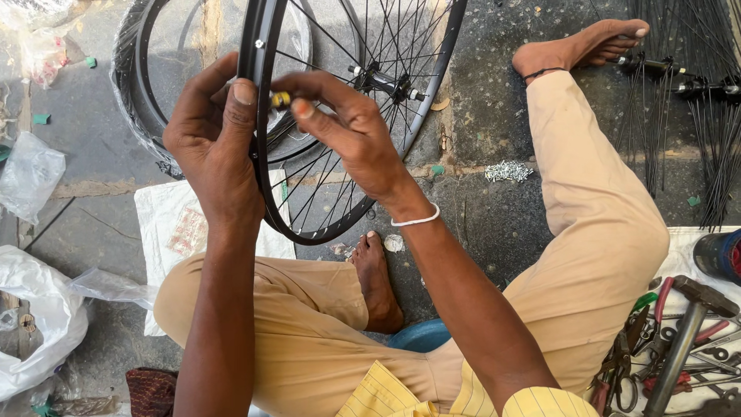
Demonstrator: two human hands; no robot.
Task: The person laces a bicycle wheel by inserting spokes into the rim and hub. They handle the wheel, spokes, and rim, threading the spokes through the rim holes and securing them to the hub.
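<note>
Both hands work the spoked bicycle wheel (340, 116): my left hand (212, 139) clamps its rim steady, my right hand (347, 127) pinches a small yellow tool (281, 99).

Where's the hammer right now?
In the head view, the metal-headed hammer lies at lower right on the white cloth, among the pliers, beside the person's bent right knee.

You wear tan trousers (594, 232), a yellow striped shirt (463, 398), a white wristband (415, 221) and a dark anklet (540, 73); your feet are bare.
</note>
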